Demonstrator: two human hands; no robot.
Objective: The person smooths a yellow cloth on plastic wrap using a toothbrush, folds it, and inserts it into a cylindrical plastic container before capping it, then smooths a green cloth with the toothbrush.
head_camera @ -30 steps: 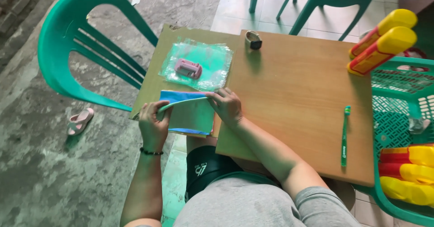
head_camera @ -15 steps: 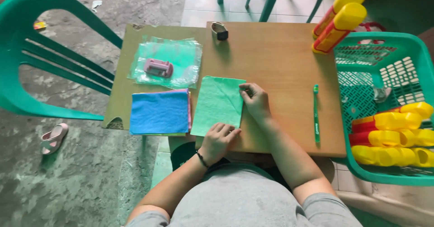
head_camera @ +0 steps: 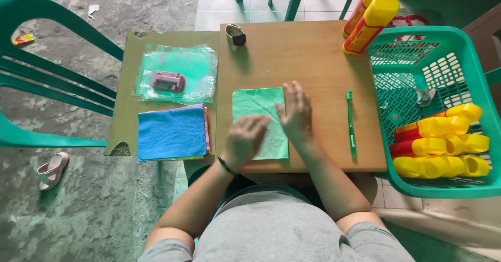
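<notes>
Both hands flat, fingers spread, nothing gripped: left hand (head_camera: 245, 139) and right hand (head_camera: 296, 111) press on a light green square paper sheet (head_camera: 259, 108) at the near edge of the wooden table (head_camera: 308, 58). Green toothbrush (head_camera: 351, 124) lies just right of it; blue paper stack (head_camera: 172, 132) sits on the cardboard (head_camera: 121, 111) at the table's left edge.

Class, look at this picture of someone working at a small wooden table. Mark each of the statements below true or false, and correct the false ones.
1. Both hands lie on the green sheet. True: left hand, right hand.
2. The green toothbrush lies in the basket. False: it lies on the wooden table.
3. A pink stapler rests on the clear plastic sleeves. True.
4. The blue sheet stack lies right of the green sheet. False: it lies to its left.
</notes>
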